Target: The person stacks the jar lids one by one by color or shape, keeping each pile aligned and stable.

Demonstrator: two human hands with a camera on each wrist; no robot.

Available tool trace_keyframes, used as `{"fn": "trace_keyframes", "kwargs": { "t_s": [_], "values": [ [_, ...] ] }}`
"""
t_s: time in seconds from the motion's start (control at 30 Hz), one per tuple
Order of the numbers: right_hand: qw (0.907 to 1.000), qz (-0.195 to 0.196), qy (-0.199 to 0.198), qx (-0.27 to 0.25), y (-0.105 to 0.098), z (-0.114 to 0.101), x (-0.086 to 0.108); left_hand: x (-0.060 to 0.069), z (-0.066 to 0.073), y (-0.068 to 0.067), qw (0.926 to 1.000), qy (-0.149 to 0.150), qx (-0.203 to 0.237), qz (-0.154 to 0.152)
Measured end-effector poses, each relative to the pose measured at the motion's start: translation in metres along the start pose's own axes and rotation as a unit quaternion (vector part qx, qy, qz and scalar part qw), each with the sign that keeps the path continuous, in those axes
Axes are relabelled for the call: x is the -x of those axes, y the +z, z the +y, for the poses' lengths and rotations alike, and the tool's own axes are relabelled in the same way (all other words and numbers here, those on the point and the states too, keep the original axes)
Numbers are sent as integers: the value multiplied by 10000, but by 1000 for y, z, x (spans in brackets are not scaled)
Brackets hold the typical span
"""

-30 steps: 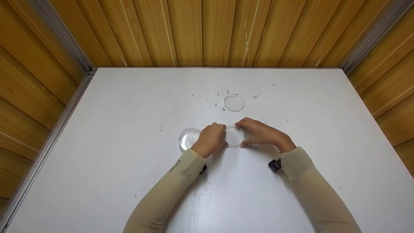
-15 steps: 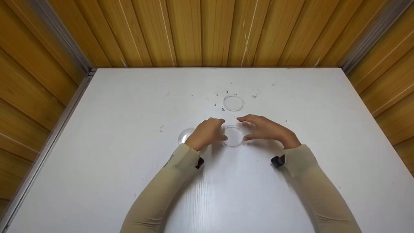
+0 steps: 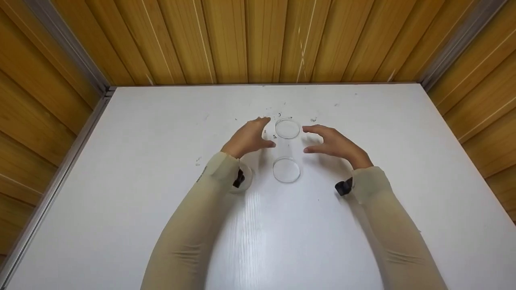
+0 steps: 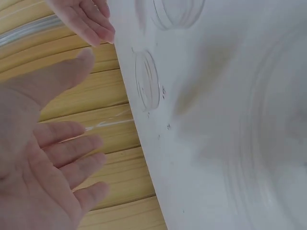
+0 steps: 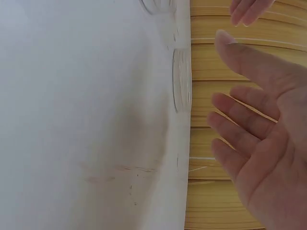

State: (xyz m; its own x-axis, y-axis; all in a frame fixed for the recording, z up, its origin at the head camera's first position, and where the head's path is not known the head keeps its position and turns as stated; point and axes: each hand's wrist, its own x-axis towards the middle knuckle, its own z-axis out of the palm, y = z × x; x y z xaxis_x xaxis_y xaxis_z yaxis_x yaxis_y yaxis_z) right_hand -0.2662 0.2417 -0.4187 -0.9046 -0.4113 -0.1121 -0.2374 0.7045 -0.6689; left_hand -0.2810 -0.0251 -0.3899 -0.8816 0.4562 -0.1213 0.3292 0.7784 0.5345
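Three clear round petri dish pieces lie on the white table. The far one (image 3: 287,129) (image 4: 147,80) (image 5: 181,80) sits between my two hands, touched by neither. Nearer me lies the middle dish (image 3: 286,170) (image 4: 180,14). A third dish (image 3: 246,181) (image 4: 273,143) is partly covered by my left wrist. My left hand (image 3: 248,139) (image 4: 53,158) hovers left of the far dish, thumb and fingers spread apart. On the other side, my right hand (image 3: 336,144) (image 5: 264,124) is held likewise, palm inward. Both hands hold nothing.
Small dark marks (image 3: 313,119) dot the white table (image 3: 342,241) around the far dish. Wood-patterned panels (image 3: 266,40) rise behind the table, with a metal rail (image 3: 56,177) along the left edge. A dark wrist camera (image 3: 343,187) sits under the right cuff.
Both hands let go of the middle dish and moved forward, away from me, to either side of the far dish. The dishes stay where they were on the table.
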Motion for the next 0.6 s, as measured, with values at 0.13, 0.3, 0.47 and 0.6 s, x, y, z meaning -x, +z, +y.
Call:
{"fn": "trace_keyframes", "kwargs": {
  "t_s": [0.13,0.3,0.47,0.6],
  "values": [
    [9997,84,189,-148,-2,3,-12,-16,-8,-3,9999,-92,75,-123],
    [9987,68,432,-244,0,4,-25,-34,-12,2,9994,-203,-109,-254],
    [9985,78,532,-87,2,3,-38,-48,-8,11,9979,-269,-469,-352],
    [9976,36,688,-66,4,3,-47,-56,-4,15,9963,-415,-640,-402]
  ]
}}
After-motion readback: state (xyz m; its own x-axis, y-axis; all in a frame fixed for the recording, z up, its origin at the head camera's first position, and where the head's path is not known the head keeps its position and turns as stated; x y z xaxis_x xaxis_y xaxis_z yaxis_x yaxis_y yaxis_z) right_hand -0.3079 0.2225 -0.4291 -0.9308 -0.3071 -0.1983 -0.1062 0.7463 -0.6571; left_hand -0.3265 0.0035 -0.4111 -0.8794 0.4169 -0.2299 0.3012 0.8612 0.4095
